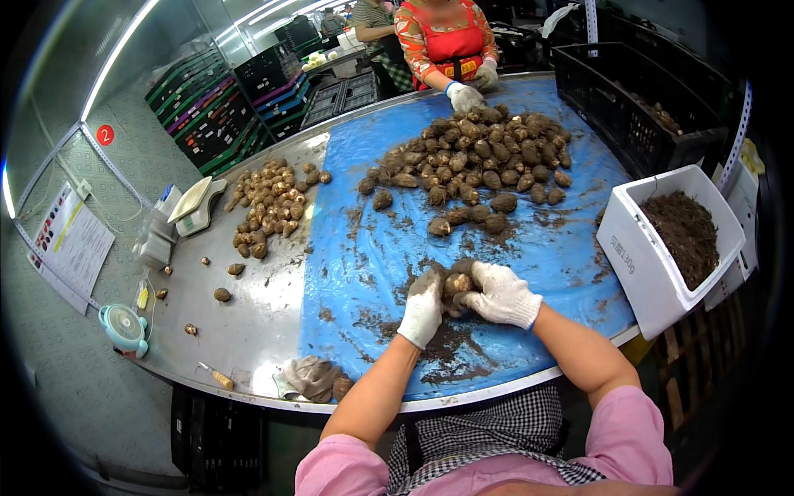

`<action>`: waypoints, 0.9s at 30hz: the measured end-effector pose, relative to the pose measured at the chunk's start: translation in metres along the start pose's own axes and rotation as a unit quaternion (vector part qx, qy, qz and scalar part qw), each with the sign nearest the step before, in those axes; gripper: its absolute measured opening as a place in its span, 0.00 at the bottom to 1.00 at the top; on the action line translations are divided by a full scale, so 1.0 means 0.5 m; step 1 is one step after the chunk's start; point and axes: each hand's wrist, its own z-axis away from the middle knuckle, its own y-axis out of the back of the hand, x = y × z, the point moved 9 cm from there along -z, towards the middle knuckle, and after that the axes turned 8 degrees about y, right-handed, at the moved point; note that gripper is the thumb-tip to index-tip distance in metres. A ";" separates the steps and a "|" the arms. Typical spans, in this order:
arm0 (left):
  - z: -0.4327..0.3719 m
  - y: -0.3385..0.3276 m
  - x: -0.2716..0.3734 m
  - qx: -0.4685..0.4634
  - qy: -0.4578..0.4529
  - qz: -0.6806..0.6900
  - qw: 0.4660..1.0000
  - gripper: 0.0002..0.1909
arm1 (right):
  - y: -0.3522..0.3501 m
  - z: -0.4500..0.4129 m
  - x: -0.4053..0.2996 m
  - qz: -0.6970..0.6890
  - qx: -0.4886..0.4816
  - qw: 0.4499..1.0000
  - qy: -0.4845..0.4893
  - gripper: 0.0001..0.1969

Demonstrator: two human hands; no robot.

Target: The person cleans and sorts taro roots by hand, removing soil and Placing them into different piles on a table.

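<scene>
My left hand [427,307] and my right hand [501,294], both in soiled white knit gloves, close around a brown taro corm [458,284] over the blue plastic sheet [372,279]. The corm's pale end faces up between them, and the fingers partly hide it. Loose dirt and root fibres [456,347] lie under and in front of my hands. Beyond them rises a large heap of hairy, dirt-covered taro corms [477,149]. Cleaner-looking corms [273,198] form a second pile on the bare metal tabletop [248,328] to the left.
A white foam box [645,260] of fibrous debris stands right, below a black crate [645,105]. Across the table are a co-worker's gloved hands [466,97]. At left are a scale [197,208], a small fan [124,325], a wooden-handled knife [217,376] and a crumpled cloth [313,377].
</scene>
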 end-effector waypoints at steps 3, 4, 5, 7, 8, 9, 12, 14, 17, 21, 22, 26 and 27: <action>0.008 -0.018 0.068 0.057 0.020 0.052 0.997 0.15 | 0.010 0.009 0.033 -0.013 0.010 0.999 -0.048 0.22; 0.010 -0.017 0.058 0.063 0.028 0.047 0.996 0.13 | 0.003 0.013 0.030 -0.006 0.002 0.999 -0.042 0.22; 0.012 -0.014 0.048 0.068 0.036 0.043 0.996 0.11 | -0.003 0.017 0.029 0.001 -0.006 0.999 -0.036 0.22; 0.010 -0.005 0.075 0.076 -0.085 -0.220 0.969 0.09 | -0.010 0.016 0.004 0.024 -0.030 0.999 0.027 0.21; 0.012 -0.011 0.082 0.078 -0.145 -0.345 0.924 0.09 | -0.007 0.011 -0.023 0.028 -0.053 0.997 0.044 0.21; 0.003 0.005 0.052 0.064 -0.078 -0.222 0.970 0.10 | -0.009 0.008 -0.047 0.031 -0.075 0.995 0.061 0.20; 0.012 0.008 0.078 0.022 -0.111 -0.200 0.973 0.07 | -0.013 0.003 -0.034 -0.004 -0.049 0.997 0.051 0.23; -0.006 0.006 0.015 0.011 -0.009 -0.073 0.997 0.10 | -0.008 0.002 0.006 -0.091 -0.050 0.993 -0.060 0.25; 0.006 -0.016 0.058 0.025 0.113 0.090 0.989 0.12 | -0.009 0.015 0.060 -0.104 -0.027 0.992 -0.070 0.24; 0.007 0.004 0.058 0.053 0.025 0.105 0.993 0.12 | -0.010 0.007 0.043 -0.220 -0.061 0.971 -0.066 0.19; 0.012 0.004 0.069 0.059 -0.014 0.051 0.997 0.12 | -0.022 0.015 0.047 -0.292 -0.071 0.947 -0.110 0.18; 0.023 0.009 0.116 0.082 -0.085 -0.062 0.991 0.04 | -0.006 0.016 0.025 -0.152 0.005 0.988 -0.034 0.18; 0.025 0.013 0.118 0.086 -0.108 -0.102 0.985 0.03 | -0.004 0.021 0.006 -0.083 0.030 0.996 0.006 0.19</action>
